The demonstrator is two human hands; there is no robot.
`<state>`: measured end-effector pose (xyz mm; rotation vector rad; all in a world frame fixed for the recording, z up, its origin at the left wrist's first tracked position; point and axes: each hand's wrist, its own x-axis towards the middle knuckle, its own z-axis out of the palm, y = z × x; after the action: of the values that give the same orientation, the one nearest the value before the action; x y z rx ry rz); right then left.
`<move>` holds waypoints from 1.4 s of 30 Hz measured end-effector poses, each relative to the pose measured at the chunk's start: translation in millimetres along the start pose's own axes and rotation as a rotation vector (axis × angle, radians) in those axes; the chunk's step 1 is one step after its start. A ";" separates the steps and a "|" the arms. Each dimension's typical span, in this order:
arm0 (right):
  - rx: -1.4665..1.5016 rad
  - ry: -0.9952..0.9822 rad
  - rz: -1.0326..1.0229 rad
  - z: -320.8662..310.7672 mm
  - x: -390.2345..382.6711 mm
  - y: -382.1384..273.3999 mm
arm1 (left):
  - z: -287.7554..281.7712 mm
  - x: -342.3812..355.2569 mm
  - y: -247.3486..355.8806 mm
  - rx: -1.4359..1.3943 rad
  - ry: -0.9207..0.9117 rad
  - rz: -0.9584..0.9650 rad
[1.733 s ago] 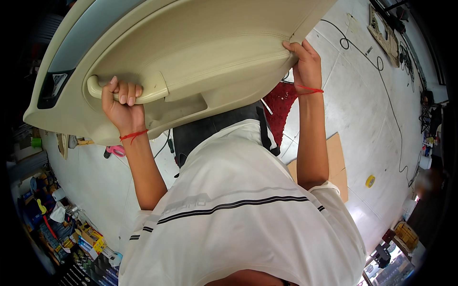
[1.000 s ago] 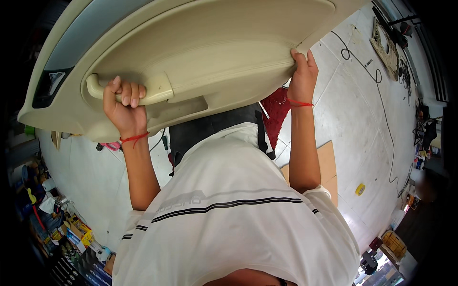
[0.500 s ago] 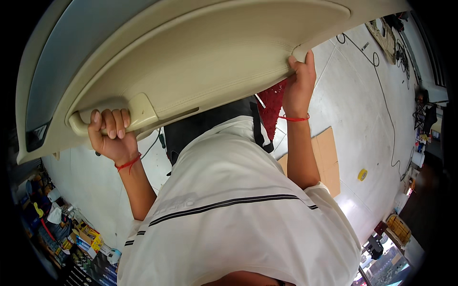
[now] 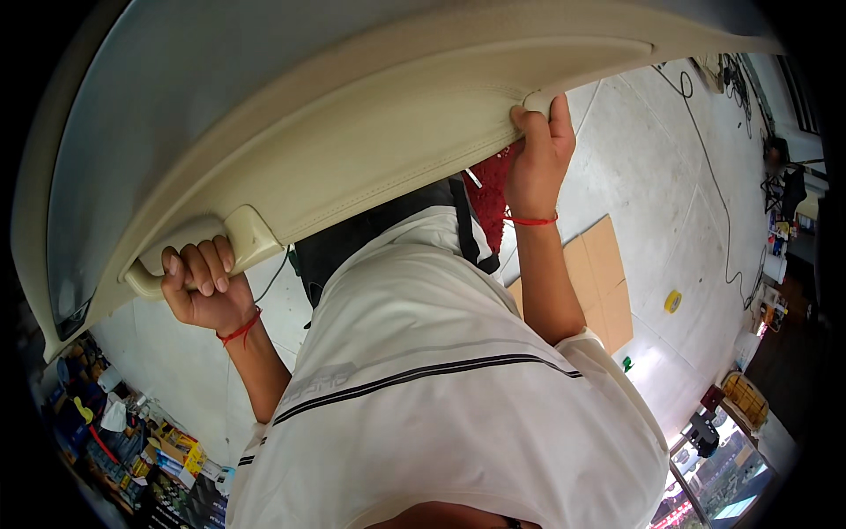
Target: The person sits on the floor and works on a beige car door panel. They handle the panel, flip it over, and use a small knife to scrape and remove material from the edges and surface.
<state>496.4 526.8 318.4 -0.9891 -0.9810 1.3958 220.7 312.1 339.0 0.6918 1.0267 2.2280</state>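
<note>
A large beige car door panel point(image 4: 388, 132) with a grey upper section fills the top of the view, held up in front of my body. My left hand point(image 4: 204, 282) is wrapped around the pull handle point(image 4: 251, 236) at its left end, fingers curled over the bar. At the right, my right hand point(image 4: 539, 145) grips the panel's lower edge, the thumb on the stitched face and the fingers mostly hidden behind. The panel's back side is out of sight.
Flattened cardboard point(image 4: 599, 273) lies on the pale tiled floor, with a yellow tape roll point(image 4: 672, 301) beyond it. A black cable point(image 4: 718, 203) runs along the right. Cluttered boxes and tools point(image 4: 167, 450) stand at the lower left. Red cloth point(image 4: 490, 198) shows beside my right wrist.
The panel has tilted, and its left end with the pull handle has come down and a little left. Both hands keep their hold; my right hand has shifted slightly left.
</note>
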 end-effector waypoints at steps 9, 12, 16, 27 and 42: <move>0.078 -0.015 0.057 -6.9 2.0 -4.1 | 3.5 -1.2 -1.6 -0.006 0.003 -0.006; 0.213 -0.056 0.102 -7.9 2.1 -4.9 | 4.7 -1.5 -2.5 -0.010 0.004 -0.009; 0.094 -0.112 0.028 -7.8 2.2 2.6 | 1.9 -4.6 -1.6 -0.016 0.024 -0.011; 0.014 -0.217 -0.015 -13.3 22.6 24.1 | -10.5 5.3 -4.6 0.003 0.081 -0.040; -1.097 -0.831 -0.911 82.8 -73.5 66.9 | -46.5 26.9 -46.2 -0.057 0.193 -0.089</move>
<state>400.2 448.0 282.7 -0.4521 -2.5605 0.3491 184.7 332.4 281.5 0.4038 1.0605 2.2694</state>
